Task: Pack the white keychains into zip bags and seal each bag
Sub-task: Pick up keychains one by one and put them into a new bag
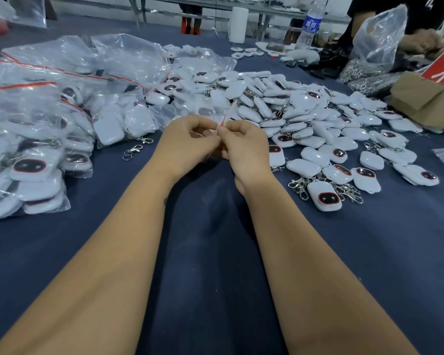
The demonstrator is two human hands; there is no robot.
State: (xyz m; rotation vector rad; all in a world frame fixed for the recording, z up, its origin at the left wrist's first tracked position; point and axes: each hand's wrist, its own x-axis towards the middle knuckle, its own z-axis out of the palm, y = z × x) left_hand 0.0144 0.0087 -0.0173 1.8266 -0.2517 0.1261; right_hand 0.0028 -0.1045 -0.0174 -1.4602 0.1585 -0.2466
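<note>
Both hands are working at the red-striped mouth of a clear zip bag [222,116] held upright just in front of the loose keychain pile [305,116]. The left hand [190,142] is pinching the strip from one side and the right hand [244,144] from the other, fingertips closed on the plastic and nearly touching each other. Whether the bag is being opened or sealed cannot be told, nor whether it holds a keychain — the film is too clear against the pile behind. If sealing, the pinch should be running along the full strip, with both lips aligned. Filled bags [36,129] are lying well to the left of the pile. The dark table cloth [208,252] nearer the person than the pile is offering bare room for setting the bag down.
</note>
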